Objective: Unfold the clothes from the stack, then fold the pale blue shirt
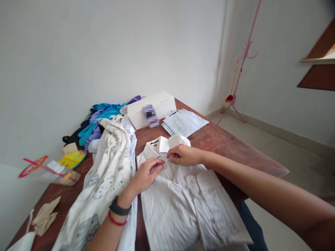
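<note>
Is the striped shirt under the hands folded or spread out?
Folded: the striped shirt forms a compact rectangle, a sleeve cuff lying across its front.

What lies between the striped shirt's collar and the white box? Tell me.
In the head view, only bare brown table separates the collar from the white box.

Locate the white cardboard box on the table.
In the head view, the white cardboard box sits at the far edge of the brown wooden table, between the blue-purple clothes pile on its left and the folded pale-blue shirt on its right.

hands (pixel 162 167): 2 | striped shirt (pixel 180 202): 1 | white box (pixel 153 108): 1 | folded shirt (pixel 184 122): 1 | coat stand (pixel 242 62): 1
</note>
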